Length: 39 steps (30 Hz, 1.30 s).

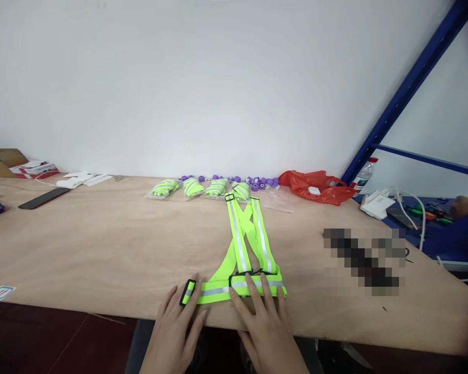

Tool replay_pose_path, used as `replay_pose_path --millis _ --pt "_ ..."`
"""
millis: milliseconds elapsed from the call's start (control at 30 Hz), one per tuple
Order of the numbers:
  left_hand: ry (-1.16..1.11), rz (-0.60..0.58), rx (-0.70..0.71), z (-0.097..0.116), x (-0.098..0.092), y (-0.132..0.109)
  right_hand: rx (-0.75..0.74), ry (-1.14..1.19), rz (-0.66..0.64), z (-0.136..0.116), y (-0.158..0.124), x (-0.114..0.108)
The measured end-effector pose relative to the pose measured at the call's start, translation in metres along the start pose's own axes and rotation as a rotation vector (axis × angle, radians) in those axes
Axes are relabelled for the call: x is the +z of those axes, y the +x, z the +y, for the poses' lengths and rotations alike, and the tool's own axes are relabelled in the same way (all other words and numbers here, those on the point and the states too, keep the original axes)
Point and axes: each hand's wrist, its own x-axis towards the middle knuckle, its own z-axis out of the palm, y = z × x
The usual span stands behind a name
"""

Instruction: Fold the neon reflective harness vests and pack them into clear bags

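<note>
A neon-yellow reflective vest (253,234) with silver stripes lies spread on the table, its two shoulder straps running away from me and crossing strips behind them. Its waist belt (218,292) lies sideways along the near side. At the belt's left end, by a black-edged buckle (187,292), my left hand (175,324) rests with fingers stretched out. My right hand (267,322) lies over the belt's right part, fingers spread and tips on the band. Neither hand is closed around the vest.
Several bagged yellow vests (193,187) and purple rolls (259,183) line the wall. A red plastic bag (317,187) and clear bag (277,199) lie behind right. A dark bar (43,198) is left; a pixelated patch hides something right. Another person's hand (465,206) shows far right.
</note>
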Motion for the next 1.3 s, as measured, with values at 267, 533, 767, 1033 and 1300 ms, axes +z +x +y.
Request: replay_pose_path --millis 267,533,767,1033,1300 --pt "-0.295 0.050 -0.162 0.004 0.002 0.024 0.008 0.012 -0.052 0.000 -0.002 -0.001" --pt "-0.317 -0.010 -0.105 0.080 0.010 0.102 0.094 0.134 -0.160 -0.005 0.000 0.000" --pt "-0.389 -0.262 0.004 0.101 0.044 0.119 0.121 0.239 -0.195 -0.003 -0.001 0.003" --pt "-0.914 -0.302 -0.120 0.087 0.048 0.128 0.238 0.308 -0.112 -0.011 -0.001 0.003" --pt "-1.013 -0.302 -0.128 0.079 0.053 0.128 0.162 0.405 -0.089 -0.006 -0.001 -0.017"
